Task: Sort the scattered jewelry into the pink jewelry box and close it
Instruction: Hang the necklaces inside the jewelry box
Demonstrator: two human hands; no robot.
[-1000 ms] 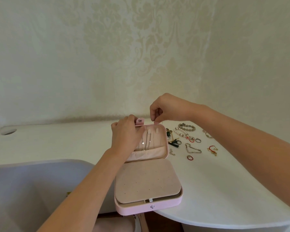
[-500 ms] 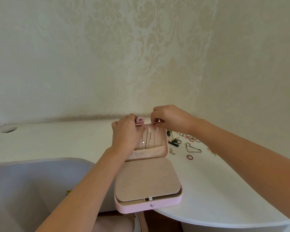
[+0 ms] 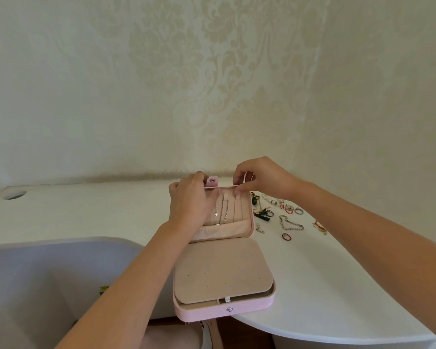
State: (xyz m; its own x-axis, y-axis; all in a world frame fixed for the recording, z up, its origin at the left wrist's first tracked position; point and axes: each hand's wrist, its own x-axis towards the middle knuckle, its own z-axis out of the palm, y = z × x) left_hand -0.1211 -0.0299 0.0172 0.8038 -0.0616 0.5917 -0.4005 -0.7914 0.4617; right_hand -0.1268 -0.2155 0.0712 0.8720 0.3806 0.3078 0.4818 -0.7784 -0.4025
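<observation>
The open box (image 3: 224,311) sits at the table's (image 3: 312,285) near edge. The left hand (image 3: 190,205) grips its lid (image 3: 242,215); the right hand (image 3: 264,177) pinches the lid's top rim. Jewelry (image 3: 291,224) lies to the right.

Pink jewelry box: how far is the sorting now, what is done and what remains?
Done: a few chains hang inside the lid of the pink jewelry box. In hand: the left hand holds the lid while the right hand pinches the top of the rightmost chain. Left: the chain bracelet, red ring, pearl bracelet and other pieces lie on the table; the box is open.
</observation>
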